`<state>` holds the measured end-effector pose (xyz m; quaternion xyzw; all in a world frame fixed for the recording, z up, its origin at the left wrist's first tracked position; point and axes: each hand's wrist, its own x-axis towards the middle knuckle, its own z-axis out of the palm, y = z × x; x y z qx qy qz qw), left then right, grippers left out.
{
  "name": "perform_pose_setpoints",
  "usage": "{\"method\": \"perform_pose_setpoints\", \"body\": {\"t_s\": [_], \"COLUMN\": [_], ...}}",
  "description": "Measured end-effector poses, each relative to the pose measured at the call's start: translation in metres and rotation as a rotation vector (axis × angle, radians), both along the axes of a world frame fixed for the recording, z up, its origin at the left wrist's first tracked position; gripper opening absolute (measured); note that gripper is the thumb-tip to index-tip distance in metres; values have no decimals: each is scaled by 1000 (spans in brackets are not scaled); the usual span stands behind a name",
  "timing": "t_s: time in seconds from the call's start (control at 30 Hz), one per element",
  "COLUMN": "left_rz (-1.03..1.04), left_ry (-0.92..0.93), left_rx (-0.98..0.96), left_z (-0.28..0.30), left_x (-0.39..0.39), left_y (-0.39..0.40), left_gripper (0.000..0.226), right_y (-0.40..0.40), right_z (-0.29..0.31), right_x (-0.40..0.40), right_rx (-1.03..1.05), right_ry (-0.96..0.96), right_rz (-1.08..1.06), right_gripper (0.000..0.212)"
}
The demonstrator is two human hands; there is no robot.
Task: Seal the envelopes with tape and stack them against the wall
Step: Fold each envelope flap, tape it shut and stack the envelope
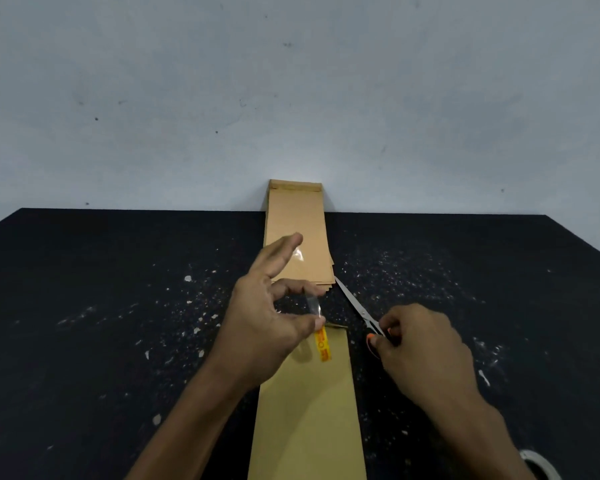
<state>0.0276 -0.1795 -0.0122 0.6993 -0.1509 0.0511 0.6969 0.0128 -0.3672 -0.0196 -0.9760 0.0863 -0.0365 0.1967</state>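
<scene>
Nearest, envelope [309,410] lies flat for sealing; above it left hand [271,320] pinches tape strip [314,303], beside it right hand [420,348] grips scissors [355,304].

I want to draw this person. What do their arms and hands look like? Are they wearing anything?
Both forearms are bare right to the bottom of the picture, so no sleeves show. The left hand and the right hand have no gloves, and I can see no rings, watch or bracelets. Five fingers each, short nails.
</scene>
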Motion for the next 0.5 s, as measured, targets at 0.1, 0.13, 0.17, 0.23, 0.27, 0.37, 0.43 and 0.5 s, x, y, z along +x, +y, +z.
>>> {"method": "perform_pose_setpoints", "body": {"t_s": [0.1,0.13,0.17,0.23,0.27,0.37,0.43,0.5], "left_rz": [-53,-65,-76,-90,-94,-91,-78,-67], "left_ry": [2,-3,-9,-18,-21,-33,-46,-55], "left_rx": [23,30,41,57,62,70,82,99], "left_z": [0,0,0,0,1,2,3,6], "left_x": [0,0,0,-1,-1,-3,-3,-2], "left_y": [-3,-4,-4,-3,-3,1,4,9], "left_gripper": [98,98,98,97,97,95,94,95], "right_y": [6,7,8,9,9,0,-9,-11], "right_z": [5,7,9,13,13,11,8,13], "right_x": [1,2,4,6,8,12,13,7], "right_rx": [-80,-107,-142,-224,-247,-154,205,728], "right_ry": [81,96,113,165,187,210,158,132], "right_rz": [-20,-26,-24,-5,6,13,40,108], "right_gripper": [17,20,23,24,22,15,17,22]}}
